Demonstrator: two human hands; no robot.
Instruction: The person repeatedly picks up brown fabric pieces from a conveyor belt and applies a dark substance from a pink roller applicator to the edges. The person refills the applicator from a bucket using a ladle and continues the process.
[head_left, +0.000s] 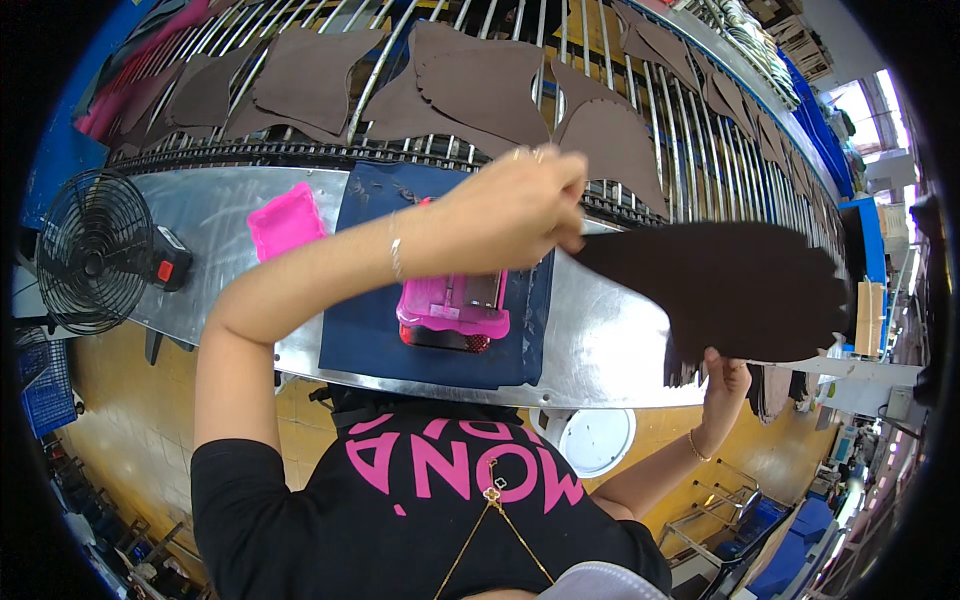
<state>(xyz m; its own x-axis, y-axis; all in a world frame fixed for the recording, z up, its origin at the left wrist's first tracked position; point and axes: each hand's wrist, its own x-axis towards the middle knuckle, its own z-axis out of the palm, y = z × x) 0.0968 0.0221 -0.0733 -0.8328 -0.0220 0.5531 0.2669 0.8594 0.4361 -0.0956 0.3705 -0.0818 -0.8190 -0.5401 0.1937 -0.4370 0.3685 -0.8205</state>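
A dark brown cut piece of leather-like material is held up over the right end of the metal table. It has a narrow end at left and a notched edge at right. My left hand is closed at the narrow end, knuckles up, with the fingertips partly hidden. My right hand grips the piece's lower edge, the thumb on the near face. Below my left forearm, a pink tray-like holder with metal parts inside lies on a dark blue mat, partly covered by the arm.
Beyond the table, a conveyor of metal rods carries overlapping brown cut pieces. A black fan and a pink tray are at left. More dark pieces hang at the right end; a white round stool top is below.
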